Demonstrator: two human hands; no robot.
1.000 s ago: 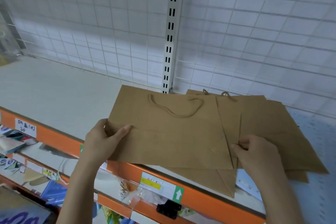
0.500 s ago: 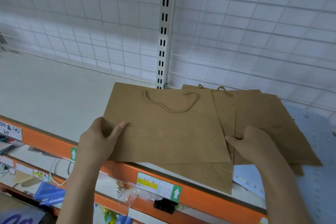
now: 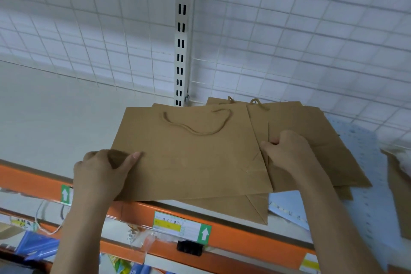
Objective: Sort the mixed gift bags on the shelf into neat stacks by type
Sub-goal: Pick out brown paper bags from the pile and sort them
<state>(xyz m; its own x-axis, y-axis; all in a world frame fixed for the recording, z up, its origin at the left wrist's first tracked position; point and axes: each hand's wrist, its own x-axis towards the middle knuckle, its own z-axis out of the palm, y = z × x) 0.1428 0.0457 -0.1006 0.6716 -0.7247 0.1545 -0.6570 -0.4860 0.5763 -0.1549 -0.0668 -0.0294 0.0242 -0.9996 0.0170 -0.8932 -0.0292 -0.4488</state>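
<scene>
A flat brown kraft gift bag (image 3: 191, 158) with a twisted rope handle lies on top of a loose pile at the front of the white shelf (image 3: 55, 113). My left hand (image 3: 104, 173) grips its lower left corner, thumb on top. My right hand (image 3: 287, 153) pinches its right edge, where it overlaps other brown bags (image 3: 311, 131) fanned out to the right. One more brown bag (image 3: 244, 209) pokes out below, over the shelf's orange front rail. What lies under the pile is hidden.
A white wire grid (image 3: 89, 29) and a slotted upright post (image 3: 181, 35) close the back of the shelf. A pale blue patterned sheet (image 3: 364, 184) lies at the right, with another brown bag (image 3: 400, 196) at the right edge. Price labels (image 3: 182, 227) hang on the orange rail; a lower shelf holds mixed goods.
The top bag has slid a little further back onto the shelf with both hands still on it. My view has shifted slightly to the right.
</scene>
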